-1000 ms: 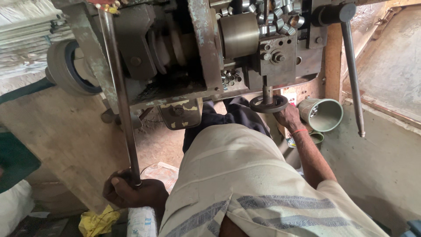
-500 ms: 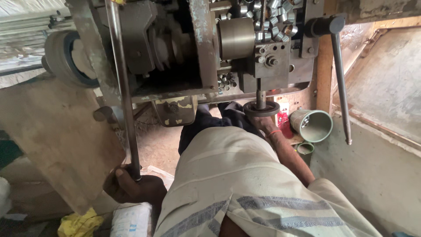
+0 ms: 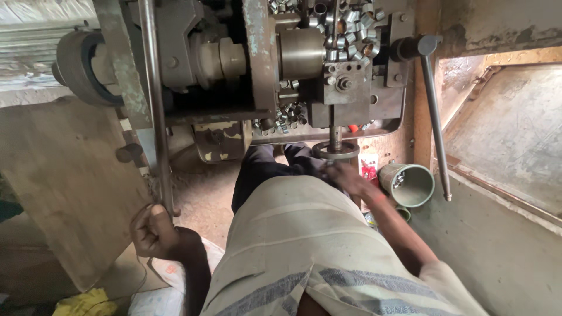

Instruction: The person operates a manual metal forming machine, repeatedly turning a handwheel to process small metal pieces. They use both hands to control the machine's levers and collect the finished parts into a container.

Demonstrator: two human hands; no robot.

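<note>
Hands closed — left (image 3: 153, 229) around long lever (image 3: 155, 111), right (image 3: 346, 177) on small handwheel (image 3: 335, 151).

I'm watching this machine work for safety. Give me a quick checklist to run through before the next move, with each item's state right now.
1. Left hand closed around the lower end of the long lever: ok.
2. Right hand at the small handwheel under the machine: ok, touching it; how firm the grip is, cannot tell.
3. Second lever on the right free of both hands: ok.
4. Loose metal rings kept clear of the moving parts: not ok, they are piled on the machine body.
5. Green cup clear of the right forearm: ok, it stands beside it.
6. Spindle stopped or turning: cannot tell.
</note>
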